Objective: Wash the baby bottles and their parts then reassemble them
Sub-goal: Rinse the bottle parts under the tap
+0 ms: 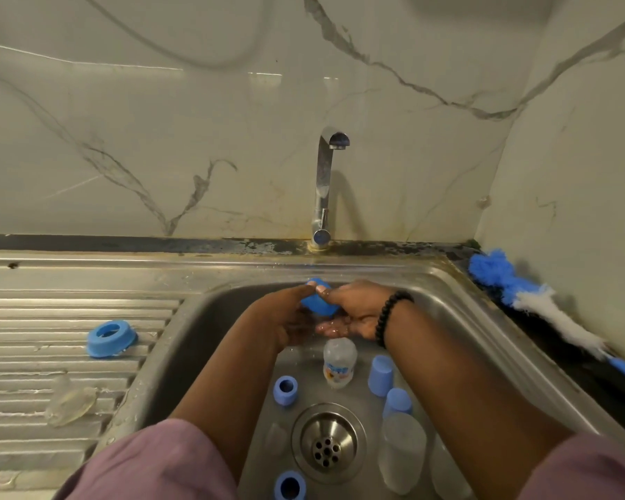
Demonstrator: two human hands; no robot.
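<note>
Holding a blue bottle cap (320, 302) over the sink (459, 304), left hand (285, 319) fingers and right hand (354, 312) fingers both curling around it, seemingly rubbing it, with a clear bottle (339, 361) lying just below the fingers in the basin.
</note>
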